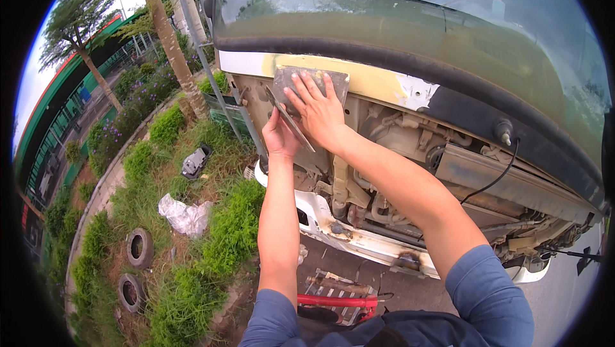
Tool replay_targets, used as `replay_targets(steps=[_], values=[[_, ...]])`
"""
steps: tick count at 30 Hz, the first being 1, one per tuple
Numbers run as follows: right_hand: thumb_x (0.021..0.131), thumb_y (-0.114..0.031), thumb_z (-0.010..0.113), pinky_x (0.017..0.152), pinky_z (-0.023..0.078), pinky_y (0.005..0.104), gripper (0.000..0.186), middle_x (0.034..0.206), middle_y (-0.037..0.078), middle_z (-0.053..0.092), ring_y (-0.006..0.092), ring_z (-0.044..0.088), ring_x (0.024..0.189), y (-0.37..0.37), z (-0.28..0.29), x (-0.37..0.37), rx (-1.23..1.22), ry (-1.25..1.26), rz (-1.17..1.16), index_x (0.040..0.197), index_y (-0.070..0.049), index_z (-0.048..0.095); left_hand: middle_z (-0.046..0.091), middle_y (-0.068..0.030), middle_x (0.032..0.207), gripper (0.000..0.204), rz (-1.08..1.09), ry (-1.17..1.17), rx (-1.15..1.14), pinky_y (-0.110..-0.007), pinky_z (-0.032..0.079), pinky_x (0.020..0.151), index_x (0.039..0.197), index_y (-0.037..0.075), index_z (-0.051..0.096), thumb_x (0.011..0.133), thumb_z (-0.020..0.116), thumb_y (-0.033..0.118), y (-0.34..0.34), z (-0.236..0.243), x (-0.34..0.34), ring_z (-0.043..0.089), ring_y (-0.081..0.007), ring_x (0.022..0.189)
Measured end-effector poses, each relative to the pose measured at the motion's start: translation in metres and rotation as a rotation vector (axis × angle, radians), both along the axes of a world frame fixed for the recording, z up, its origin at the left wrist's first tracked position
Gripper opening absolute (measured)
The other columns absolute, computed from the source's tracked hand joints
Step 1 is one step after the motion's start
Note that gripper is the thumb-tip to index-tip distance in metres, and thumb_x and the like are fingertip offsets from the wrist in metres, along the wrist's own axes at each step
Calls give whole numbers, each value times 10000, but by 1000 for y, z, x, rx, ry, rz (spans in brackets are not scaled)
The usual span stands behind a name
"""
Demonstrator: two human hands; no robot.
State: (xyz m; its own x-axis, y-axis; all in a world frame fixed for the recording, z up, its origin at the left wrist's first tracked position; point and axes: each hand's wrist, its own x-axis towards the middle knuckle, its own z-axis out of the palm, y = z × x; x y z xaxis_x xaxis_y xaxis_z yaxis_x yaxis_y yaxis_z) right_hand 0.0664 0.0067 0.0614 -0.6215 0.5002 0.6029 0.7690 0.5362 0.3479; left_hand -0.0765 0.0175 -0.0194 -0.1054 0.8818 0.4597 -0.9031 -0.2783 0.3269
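The left hand (280, 133) pinches a thin plate (301, 133) while the right hand (322, 113), fingers spread, lies flat on a gray board (286, 80).

The right hand (320, 113) lies on a board (284, 81) against the panel (375, 76) below the windshield (410, 26); the left hand (280, 137) holds a plate (300, 133) just left of it. Mechanical parts (384, 203) sit between panel and bumper (378, 252). Off to the left, on grass (176, 302), a plastic sheet (182, 214) lies beyond two tyres (148, 249).
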Motion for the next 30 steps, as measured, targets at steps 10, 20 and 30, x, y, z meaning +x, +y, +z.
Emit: replay_targets(steps=[10,20,30], values=[[951,-268,439,1183,95,567,594,1610,67,226,234,207,1486,26,21,-36,-4,-29,-73,1528,-210,312,662,-102,1151,249,81,56,-70,-437,420,1001,979,95,658,988,515,298,17,40,-22,567,-286,1136],[983,-259,388,1188,98,556,560,1614,46,218,218,185,1492,37,20,-41,-33,-75,-109,1535,-224,297,680,-88,1089,252,79,15,-80,-433,429,993,986,96,657,989,517,305,31,31,-24,580,-284,1101],[972,-255,398,1189,76,558,579,1620,38,200,213,175,1495,38,4,-48,-28,-110,-136,1539,-228,286,675,-111,1109,253,94,20,-108,-440,438,983,975,93,652,996,508,300,31,18,-28,596,-300,1083]])
